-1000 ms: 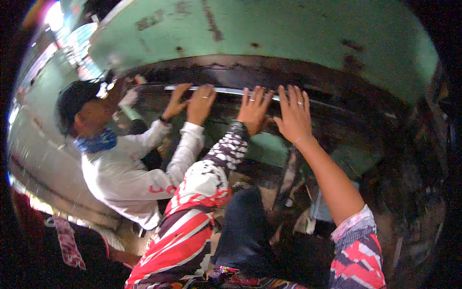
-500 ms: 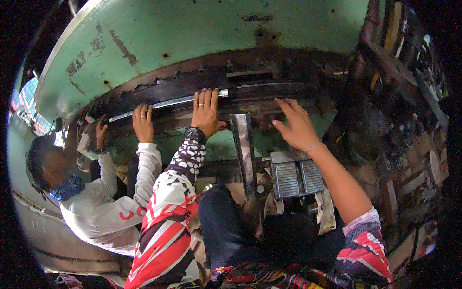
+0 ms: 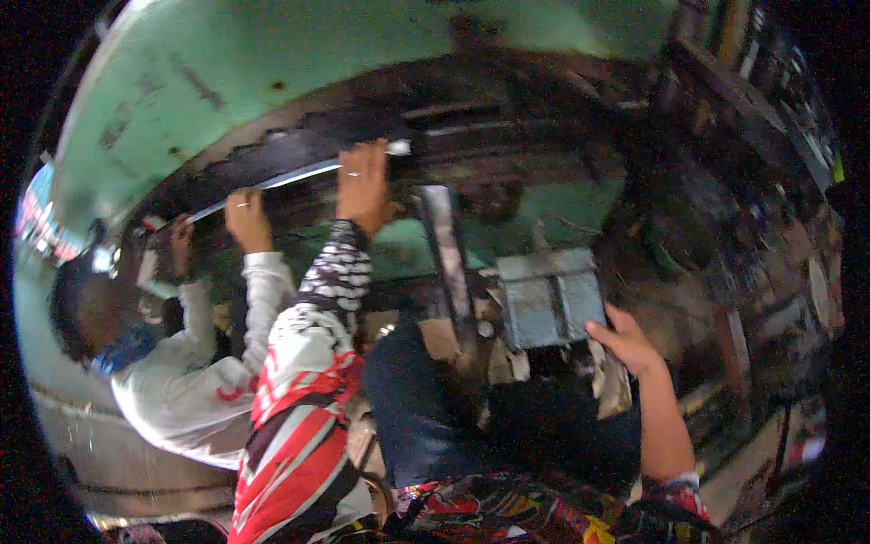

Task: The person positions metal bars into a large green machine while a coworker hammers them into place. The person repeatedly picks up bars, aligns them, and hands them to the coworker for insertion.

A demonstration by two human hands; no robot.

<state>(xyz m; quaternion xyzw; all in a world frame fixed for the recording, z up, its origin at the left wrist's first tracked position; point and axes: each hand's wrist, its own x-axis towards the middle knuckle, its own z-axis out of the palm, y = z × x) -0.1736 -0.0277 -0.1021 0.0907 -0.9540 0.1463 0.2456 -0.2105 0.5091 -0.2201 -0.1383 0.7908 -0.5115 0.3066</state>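
A narrow shiny metal strip (image 3: 299, 175) runs along the dark ledge beneath the green panel. My left hand (image 3: 365, 192) reaches up to it near its right end, fingers straight and lying across the strip, thumb out to the side. At the lower right corner of a grey metal piece with two ribbed pads (image 3: 530, 304), my right hand (image 3: 630, 340) has its thumb and fingers apart. Blur hides whether its thumb touches the piece. Farther left, a co-worker's two hands (image 3: 245, 219) are on the same strip.
An upright flat metal bar (image 3: 444, 245) stands between my arms. The co-worker in a white sleeve (image 3: 190, 390) crouches close on my left. Overhead curves the worn green panel (image 3: 362, 54). Dark rusty beams (image 3: 725, 91) and clutter fill the right side.
My right hand has dropped from beside the ledge to the grey ribbed piece. My left hand stays at the strip. The whole view has shifted slightly and blurred.
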